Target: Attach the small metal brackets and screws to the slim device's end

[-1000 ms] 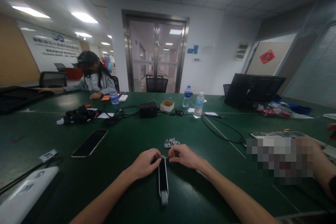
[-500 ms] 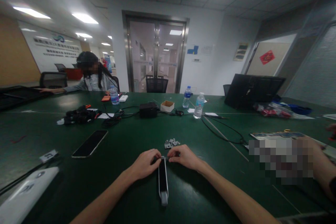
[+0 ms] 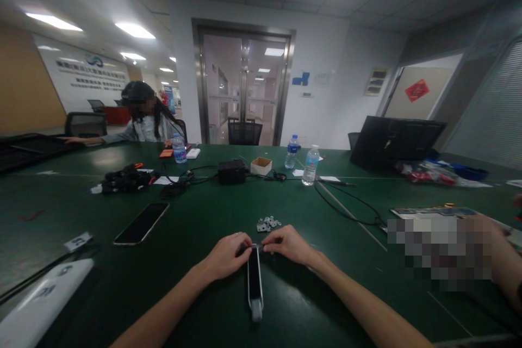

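Black bar [image 3: 254, 280] pinched by left hand [image 3: 225, 255] and right hand [image 3: 287, 244], metal bits [image 3: 267, 223] just beyond.

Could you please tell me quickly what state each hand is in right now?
Left hand: closed, fingertips pinching the far end of the slim black device.
Right hand: closed, pinching that same end from the other side.

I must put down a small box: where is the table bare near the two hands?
Bare green table lies between the phone and the left hand, and between the right hand and the black cable. Crowded: the small metal parts just beyond the hands, which pinch the black device.
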Action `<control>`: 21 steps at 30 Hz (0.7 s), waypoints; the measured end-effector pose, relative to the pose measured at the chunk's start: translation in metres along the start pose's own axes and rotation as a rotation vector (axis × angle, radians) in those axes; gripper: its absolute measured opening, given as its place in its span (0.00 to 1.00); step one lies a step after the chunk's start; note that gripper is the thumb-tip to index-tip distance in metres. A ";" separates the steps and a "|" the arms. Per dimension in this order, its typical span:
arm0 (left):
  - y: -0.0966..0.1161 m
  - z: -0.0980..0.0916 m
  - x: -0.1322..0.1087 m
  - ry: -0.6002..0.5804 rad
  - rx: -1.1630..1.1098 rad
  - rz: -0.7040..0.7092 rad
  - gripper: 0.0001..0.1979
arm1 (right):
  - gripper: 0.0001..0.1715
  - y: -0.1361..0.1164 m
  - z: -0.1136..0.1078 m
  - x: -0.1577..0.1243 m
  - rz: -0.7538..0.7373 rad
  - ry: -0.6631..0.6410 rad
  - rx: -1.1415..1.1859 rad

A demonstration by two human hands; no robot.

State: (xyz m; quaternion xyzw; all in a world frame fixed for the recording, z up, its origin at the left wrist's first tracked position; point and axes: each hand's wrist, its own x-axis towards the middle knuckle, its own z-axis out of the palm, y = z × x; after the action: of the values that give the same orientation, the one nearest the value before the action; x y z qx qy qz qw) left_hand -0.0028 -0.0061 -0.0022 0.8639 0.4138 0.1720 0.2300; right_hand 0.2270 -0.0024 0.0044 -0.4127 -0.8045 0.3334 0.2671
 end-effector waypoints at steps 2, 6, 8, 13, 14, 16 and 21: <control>0.000 0.000 0.000 -0.006 -0.003 -0.005 0.11 | 0.10 0.002 0.001 0.000 -0.005 0.008 0.004; -0.001 0.001 0.000 -0.019 -0.017 -0.020 0.11 | 0.09 0.010 0.008 0.002 -0.066 0.038 -0.004; -0.002 0.002 0.001 -0.009 -0.018 -0.012 0.11 | 0.09 0.012 0.012 0.003 -0.074 0.053 -0.013; -0.003 0.003 0.001 0.013 -0.004 0.005 0.10 | 0.09 0.009 0.018 0.003 -0.028 0.075 -0.015; -0.002 0.002 0.001 0.011 -0.006 0.004 0.10 | 0.10 0.007 0.018 0.003 -0.032 0.068 -0.020; -0.001 0.001 0.001 0.005 -0.013 0.002 0.10 | 0.13 0.003 0.015 0.002 -0.049 0.040 -0.062; 0.000 0.000 0.000 0.004 -0.009 0.001 0.10 | 0.10 0.000 0.007 0.002 -0.110 0.009 -0.255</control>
State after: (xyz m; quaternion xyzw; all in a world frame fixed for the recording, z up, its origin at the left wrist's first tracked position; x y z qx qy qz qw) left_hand -0.0026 -0.0060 -0.0020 0.8628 0.4129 0.1756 0.2328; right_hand 0.2210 -0.0028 -0.0003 -0.4000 -0.8605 0.2115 0.2341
